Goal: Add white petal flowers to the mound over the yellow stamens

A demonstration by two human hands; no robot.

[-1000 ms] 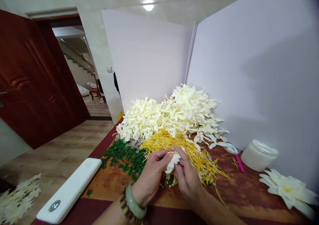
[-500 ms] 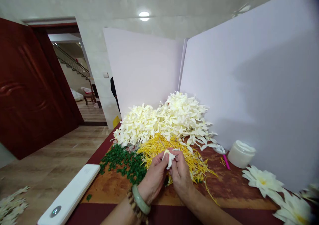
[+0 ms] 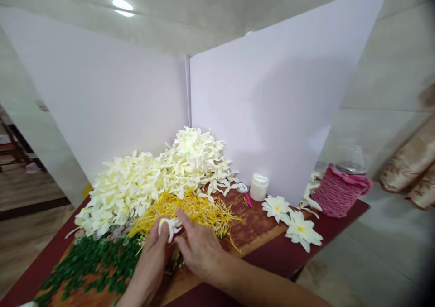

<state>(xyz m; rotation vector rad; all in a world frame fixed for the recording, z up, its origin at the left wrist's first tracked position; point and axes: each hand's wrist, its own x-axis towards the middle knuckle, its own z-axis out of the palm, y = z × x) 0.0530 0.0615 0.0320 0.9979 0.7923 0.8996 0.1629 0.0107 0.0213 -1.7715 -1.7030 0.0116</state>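
Left hand [image 3: 152, 251] and right hand [image 3: 200, 247], close together, pinch a white flower piece [image 3: 172, 226]; yellow strands [image 3: 207, 214] lie just beyond on the tabletop [image 3: 253, 227].

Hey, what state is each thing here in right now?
Held petals, bunched
Left hand, fingers closed on them
Right hand, fingers against them, grip unclear
Petal pile, loosely heaped
Yellow strands, tangled
Green pieces, scattered
White jar, upright
Two flowers, face up
Pink handle, lying down
Light, on
Panels, upright

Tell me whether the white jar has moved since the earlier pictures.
No. The view has swung, but the white jar still stands before the right-hand white panel, just right of the pink handle.
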